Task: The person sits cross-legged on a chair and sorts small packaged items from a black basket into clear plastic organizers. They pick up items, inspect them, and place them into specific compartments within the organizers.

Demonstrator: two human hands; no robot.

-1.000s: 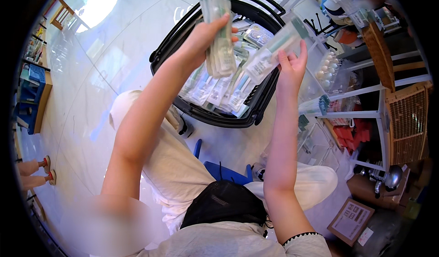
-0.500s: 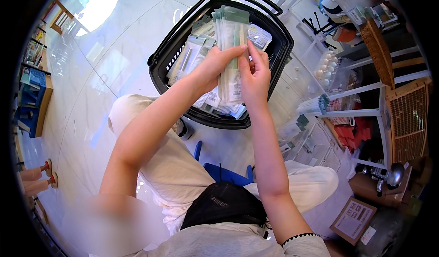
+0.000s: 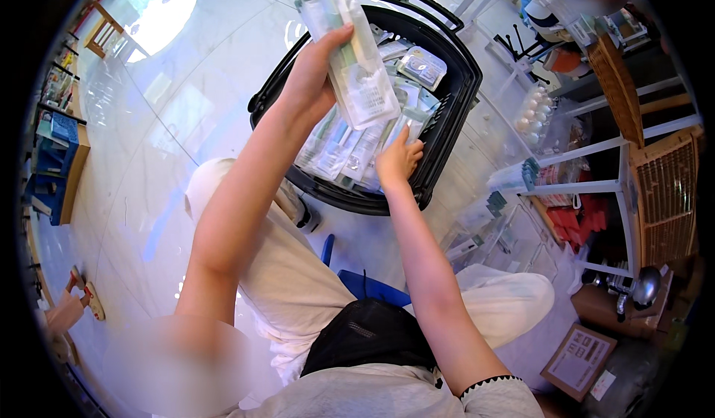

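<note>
**Flat packs sorted over a black basket**

A stack of flat blister packs [image 3: 354, 57] is held up by the left hand [image 3: 309, 83], at 12 o'clock above the black basket [image 3: 454, 113]; the fingers are closed around the stack's lower left edge, thumb across the front. The right hand [image 3: 398, 161] is lowered into the basket at its 5 o'clock side, fingers curled onto one loose pack [image 3: 406, 124]; whether it is pinched or only touched cannot be told.

The packs are judged light, stiff at the card backing, and slick in their clear plastic, so a stack is likely to slide apart; a grip across the long edges, squeezing all layers, is judged safest.

One basket is seen, on the floor [image 3: 171, 120]. The held stack appears to contain three or four packs; roughly eight more lie in the basket, overlapped, so an exact count cannot be given.
</note>
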